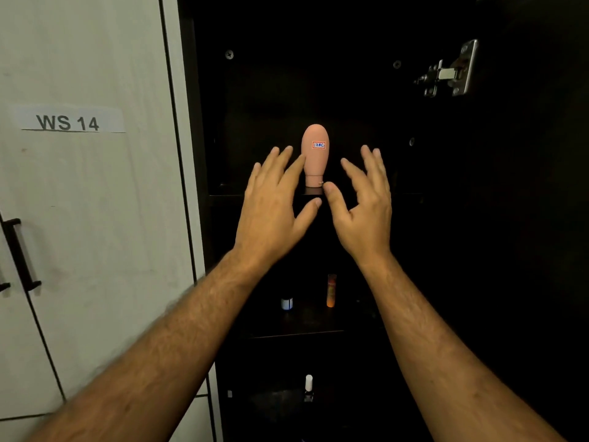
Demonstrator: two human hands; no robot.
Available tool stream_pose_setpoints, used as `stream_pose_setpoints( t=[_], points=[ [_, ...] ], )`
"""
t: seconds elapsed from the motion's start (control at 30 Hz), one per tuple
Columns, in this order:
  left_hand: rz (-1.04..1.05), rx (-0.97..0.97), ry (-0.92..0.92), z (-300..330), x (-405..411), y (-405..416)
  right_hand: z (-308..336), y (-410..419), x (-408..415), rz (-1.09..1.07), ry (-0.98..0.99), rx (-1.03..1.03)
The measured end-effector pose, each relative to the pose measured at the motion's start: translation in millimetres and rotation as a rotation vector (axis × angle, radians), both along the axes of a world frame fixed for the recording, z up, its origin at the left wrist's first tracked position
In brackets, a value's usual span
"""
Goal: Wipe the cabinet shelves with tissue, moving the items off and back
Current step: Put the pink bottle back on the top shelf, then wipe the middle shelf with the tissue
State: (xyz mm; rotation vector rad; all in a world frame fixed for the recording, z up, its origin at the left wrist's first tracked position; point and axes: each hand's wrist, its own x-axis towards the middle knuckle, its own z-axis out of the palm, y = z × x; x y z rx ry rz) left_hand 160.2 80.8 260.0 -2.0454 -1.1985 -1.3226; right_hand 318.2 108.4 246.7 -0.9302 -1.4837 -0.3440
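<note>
**Both hands spread beside the bottle**

A peach-pink oval plastic bottle (315, 154) stands cap-down on the upper dark cabinet shelf (223, 194). The left hand (274, 202) and the right hand (363, 202) flank this bottle, fingers spread, holding nothing.

Two bare forearms are showing in the head view, w/ no sleeves reaching down to where the frame is cutting them off. Fine dark hair is running along both forearms, thinning toward the wrists. Left hand (274, 205) and right hand (363, 205) are both bare: no gloves, no watch or band at either wrist. Nails are looking short & plain. Can't tell re: rings, though a small glint is showing near the right thumb tip. Knuckles & tendons are showing on hand backs.
</note>
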Motion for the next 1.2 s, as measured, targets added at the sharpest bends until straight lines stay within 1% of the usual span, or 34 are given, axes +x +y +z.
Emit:
stream_pose_setpoints(
  t=[0.1,0.3,0.5,0.7,0.83,0.93,1.07,1.2],
  points=[
    [-0.033,-0.031,-0.007,-20.3,-1.1,-10.9,-19.6,-15.0,3.1,0.01,0.005,-0.019],
    [-0.12,-0.114,-0.079,-73.3,-7.0,-32.8,-63.1,-42.7,3.5,-0.02,0.023,-0.102],
    [-0.124,-0.252,-0.087,-128.4,-15.5,-44.1,-108.6,-62.9,-7.3,0.002,0.036,-0.242],
    [-0.112,-0.398,-0.099,-170.3,-23.7,-52.1,-149.3,-71.3,-17.3,0.036,0.033,-0.389],
    [-0.083,-0.476,-0.104,-183.2,-27.1,-48.3,-173.2,-66.1,-15.2,0.019,0.018,-0.51],
    [-0.046,-0.511,-0.137,-183.5,-26.8,-38.2,-178.1,-56.6,-10.4,-0.007,0.043,-0.574],
    [-0.002,-0.495,-0.252,-173.1,-22.8,-17.4,-170.6,-32.4,-4.4,-0.038,0.11,-0.626],
    [0.007,-0.575,-0.372,-164.9,-15.7,6.2,-159.7,-7.1,0.8,-0.08,0.162,-0.705]
  ],
)
